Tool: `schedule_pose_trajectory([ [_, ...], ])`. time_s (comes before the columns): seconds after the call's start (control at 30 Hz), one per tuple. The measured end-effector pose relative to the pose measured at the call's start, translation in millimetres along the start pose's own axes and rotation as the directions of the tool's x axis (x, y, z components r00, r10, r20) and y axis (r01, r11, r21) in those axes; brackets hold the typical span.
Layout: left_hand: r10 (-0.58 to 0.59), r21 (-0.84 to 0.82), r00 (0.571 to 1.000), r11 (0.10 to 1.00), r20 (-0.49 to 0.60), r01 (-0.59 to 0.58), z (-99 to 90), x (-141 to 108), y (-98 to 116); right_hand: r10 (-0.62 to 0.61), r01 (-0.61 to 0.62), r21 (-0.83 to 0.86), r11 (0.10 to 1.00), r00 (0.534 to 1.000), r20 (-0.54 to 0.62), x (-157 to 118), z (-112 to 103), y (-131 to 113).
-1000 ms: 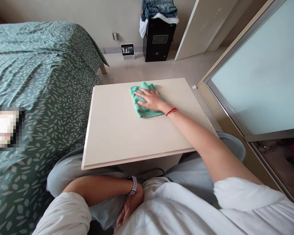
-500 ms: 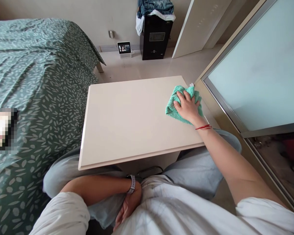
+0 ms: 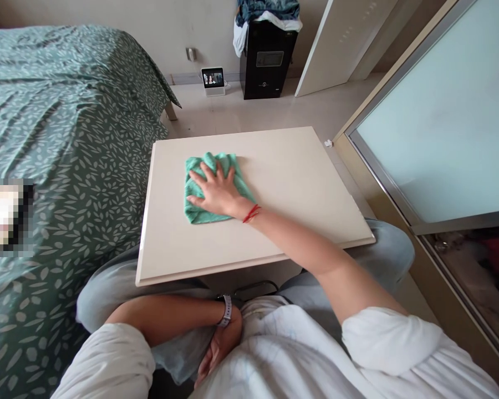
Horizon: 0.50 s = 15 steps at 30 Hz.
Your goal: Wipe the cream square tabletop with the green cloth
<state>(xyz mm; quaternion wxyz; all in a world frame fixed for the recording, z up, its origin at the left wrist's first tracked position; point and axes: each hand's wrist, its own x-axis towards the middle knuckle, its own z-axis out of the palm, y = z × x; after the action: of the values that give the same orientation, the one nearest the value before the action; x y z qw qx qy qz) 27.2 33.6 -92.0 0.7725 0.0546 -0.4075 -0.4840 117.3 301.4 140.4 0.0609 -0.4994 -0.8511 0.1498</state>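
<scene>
My right hand (image 3: 216,190) lies flat on a green cloth (image 3: 195,213), fingers spread, pressing it against the left part of a cream tabletop (image 3: 291,183). A red string is tied round that wrist. Down in my lap, my left hand (image 3: 220,349) rests with loose, half-bent fingers and nothing visible in it; the shirt hides part of it. A pale watch band (image 3: 227,310) circles the left wrist. The small table stands between my knees, its near edge just in front of my lap.
On the left is a bed with a green leaf-patterned cover (image 3: 103,138). A small screen (image 3: 213,80) and a black cabinet topped with clothes (image 3: 268,61) stand by the wall. A frosted sliding door (image 3: 444,122) borders the right. A white scrap (image 3: 328,143) lies on the floor.
My right hand has carried the cloth from the tabletop's right edge across to its left part. The cloth now lies more spread out. My left hand stays in my lap.
</scene>
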Motion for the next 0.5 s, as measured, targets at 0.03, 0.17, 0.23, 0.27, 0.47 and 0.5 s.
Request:
schedule_pose_trajectory([
  [0.03,0.014,0.02,1.0,1.0,-0.01,-0.014,-2.0,0.1,-2.5,-0.049,0.049,0.006,0.999,0.999,0.004,3.7,5.0,-13.7],
  [0.17,0.197,0.219,0.979,0.954,0.052,-0.204,-12.6,-0.2,-18.4,-0.261,0.261,-0.003,0.965,0.965,0.014,1.5,19.0,-41.7],
  [0.23,0.206,0.288,0.969,0.928,0.135,-0.237,-16.5,-0.1,-21.0,-0.365,0.365,-0.006,0.931,0.931,0.026,-4.3,22.0,-38.8],
  [0.27,0.192,0.286,0.97,0.93,0.152,-0.229,-16.9,-0.1,-20.0,-0.408,0.409,-0.003,0.913,0.912,0.037,-7.4,22.7,-33.9],
  [0.47,0.067,0.163,0.998,0.984,0.002,-0.066,-1.8,-1.9,1.4,-0.405,0.404,0.021,0.914,0.914,0.037,-27.5,10.7,30.0],
  [0.5,0.063,0.186,0.998,0.981,-0.002,-0.062,-0.1,-2.4,3.8,-0.351,0.351,0.021,0.936,0.936,0.035,-33.0,5.1,45.8],
])
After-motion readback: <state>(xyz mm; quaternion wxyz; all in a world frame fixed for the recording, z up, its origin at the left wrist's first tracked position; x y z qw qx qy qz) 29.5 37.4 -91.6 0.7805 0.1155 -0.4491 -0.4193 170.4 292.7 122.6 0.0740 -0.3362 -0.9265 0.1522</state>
